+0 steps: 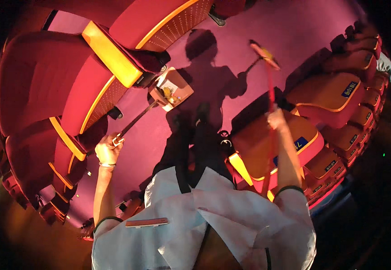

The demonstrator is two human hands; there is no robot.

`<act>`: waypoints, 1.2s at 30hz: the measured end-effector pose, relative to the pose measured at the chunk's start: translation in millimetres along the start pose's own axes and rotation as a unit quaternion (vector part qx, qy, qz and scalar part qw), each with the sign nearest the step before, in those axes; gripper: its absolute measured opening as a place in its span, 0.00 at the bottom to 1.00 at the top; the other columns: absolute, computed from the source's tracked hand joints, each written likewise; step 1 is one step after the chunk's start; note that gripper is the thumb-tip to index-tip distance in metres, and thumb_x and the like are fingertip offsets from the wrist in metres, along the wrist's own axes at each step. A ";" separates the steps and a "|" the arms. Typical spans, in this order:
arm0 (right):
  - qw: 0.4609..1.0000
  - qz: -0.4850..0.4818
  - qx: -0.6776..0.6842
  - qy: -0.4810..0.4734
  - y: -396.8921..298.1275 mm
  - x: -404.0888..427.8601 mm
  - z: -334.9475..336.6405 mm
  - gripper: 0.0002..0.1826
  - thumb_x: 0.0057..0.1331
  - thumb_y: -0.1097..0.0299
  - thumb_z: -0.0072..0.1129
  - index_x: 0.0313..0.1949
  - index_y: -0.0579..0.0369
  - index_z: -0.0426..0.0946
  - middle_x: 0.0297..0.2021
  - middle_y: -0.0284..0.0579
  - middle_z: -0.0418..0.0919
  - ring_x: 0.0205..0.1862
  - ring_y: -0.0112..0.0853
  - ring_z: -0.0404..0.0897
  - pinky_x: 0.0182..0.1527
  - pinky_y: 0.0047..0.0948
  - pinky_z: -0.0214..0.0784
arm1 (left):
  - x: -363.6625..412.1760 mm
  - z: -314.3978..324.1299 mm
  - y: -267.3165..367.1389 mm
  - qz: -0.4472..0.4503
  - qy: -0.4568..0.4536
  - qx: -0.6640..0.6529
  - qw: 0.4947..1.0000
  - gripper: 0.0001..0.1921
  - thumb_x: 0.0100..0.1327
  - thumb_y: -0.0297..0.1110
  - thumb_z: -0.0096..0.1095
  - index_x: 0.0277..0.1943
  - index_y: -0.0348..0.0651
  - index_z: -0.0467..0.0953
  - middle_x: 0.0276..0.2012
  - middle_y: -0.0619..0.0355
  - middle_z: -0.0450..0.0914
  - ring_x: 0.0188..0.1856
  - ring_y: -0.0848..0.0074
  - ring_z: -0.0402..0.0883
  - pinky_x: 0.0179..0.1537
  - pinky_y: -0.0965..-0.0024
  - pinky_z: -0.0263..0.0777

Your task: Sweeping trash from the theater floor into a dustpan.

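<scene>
My left hand [108, 149] grips the upper end of the dark handle [138, 119] of a long-handled dustpan. The box-shaped pan [185, 88] is out ahead of me, beside the seats on the left. Inside it lies loose litter [168, 93], with pale and yellowish pieces. My right hand [276, 118] is closed around the red shaft [270, 86] of a broom. The broom head [264, 55] is blurred and farther ahead on the right; I cannot tell whether it touches the floor.
Red upholstered auditorium seats [40, 81] with yellow armrests [112, 54] line the left. On the right are folded seats [324, 98] bearing number plates. Between the rows runs a reddish-purple floor [141, 148], where my shadow [205, 74] falls. A pale cloth-like thing [387, 69] is at the far right.
</scene>
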State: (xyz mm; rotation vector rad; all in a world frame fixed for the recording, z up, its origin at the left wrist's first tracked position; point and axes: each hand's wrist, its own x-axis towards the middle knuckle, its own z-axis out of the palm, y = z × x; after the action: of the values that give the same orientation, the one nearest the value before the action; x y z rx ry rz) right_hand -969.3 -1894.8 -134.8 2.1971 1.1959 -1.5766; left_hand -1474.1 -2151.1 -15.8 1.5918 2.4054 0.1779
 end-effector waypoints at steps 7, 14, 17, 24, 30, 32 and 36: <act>0.955 0.025 -0.070 -0.286 18.1 -154.9 99.2 0.40 0.54 0.72 0.53 0.64 0.46 0.45 0.23 0.45 0.72 0.15 0.30 0.71 0.16 0.28 0.66 | 0.9 1.4 3.8 0.014 0.015 -0.015 1.000 0.09 0.47 0.39 0.65 0.31 0.47 0.77 0.20 0.56 0.76 0.22 0.64 0.77 0.22 0.66 0.69; 0.947 -0.270 -0.166 -0.055 15.7 -105.5 90.1 0.37 0.53 0.76 0.50 0.63 0.50 0.47 0.22 0.52 0.74 0.30 0.49 0.76 0.37 0.43 0.68 | -9.9 6.6 -0.4 0.008 0.010 -0.007 1.000 0.07 0.46 0.35 0.65 0.30 0.48 0.77 0.20 0.56 0.76 0.21 0.64 0.77 0.23 0.66 0.70; 0.972 -0.159 -0.169 -0.031 -40.0 -48.0 85.7 0.36 0.53 0.71 0.51 0.61 0.52 0.51 0.36 0.58 0.74 0.39 0.45 0.76 0.40 0.39 0.69 | -5.1 10.0 0.2 0.012 0.011 0.026 1.000 0.07 0.45 0.37 0.65 0.29 0.49 0.77 0.19 0.56 0.75 0.21 0.63 0.76 0.22 0.65 0.70; 0.961 -0.218 -0.169 -0.022 -4.9 -50.7 178.2 0.34 0.53 0.73 0.50 0.60 0.51 0.52 0.27 0.53 0.73 0.17 0.35 0.74 0.15 0.31 0.66 | 5.2 8.2 -6.7 0.008 -0.007 0.032 0.999 0.10 0.45 0.42 0.66 0.29 0.49 0.78 0.21 0.55 0.76 0.23 0.63 0.77 0.24 0.65 0.70; 0.969 -0.091 0.011 -0.231 46.8 -234.2 235.0 0.38 0.55 0.73 0.50 0.64 0.45 0.46 0.14 0.38 0.66 0.10 0.26 0.64 0.12 0.25 0.60 | -5.3 -2.3 -49.0 0.018 -0.020 -0.046 0.999 0.10 0.47 0.42 0.65 0.28 0.47 0.78 0.22 0.52 0.77 0.25 0.60 0.77 0.26 0.62 0.70; 0.978 -0.083 -0.016 -0.191 45.1 -277.0 243.9 0.38 0.55 0.73 0.51 0.64 0.43 0.46 0.15 0.38 0.65 0.11 0.26 0.65 0.12 0.25 0.61 | -24.0 -5.1 -78.4 0.026 -0.026 -0.080 0.996 0.10 0.47 0.41 0.65 0.29 0.46 0.77 0.22 0.51 0.77 0.26 0.59 0.77 0.27 0.62 0.69; 0.995 -0.043 0.019 -0.088 49.0 -295.4 254.3 0.38 0.55 0.72 0.53 0.64 0.45 0.48 0.14 0.37 0.65 0.10 0.24 0.64 0.10 0.25 0.59 | -74.0 -30.7 -140.4 0.026 -0.038 -0.076 0.996 0.10 0.47 0.40 0.65 0.30 0.44 0.77 0.25 0.52 0.77 0.27 0.61 0.77 0.29 0.63 0.69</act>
State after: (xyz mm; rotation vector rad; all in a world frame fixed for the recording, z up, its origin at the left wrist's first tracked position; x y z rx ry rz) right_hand -1149.2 -2217.6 -1.7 2.0028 1.2325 -1.7991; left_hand -1579.6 -2273.4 -9.3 1.5641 2.2381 0.2980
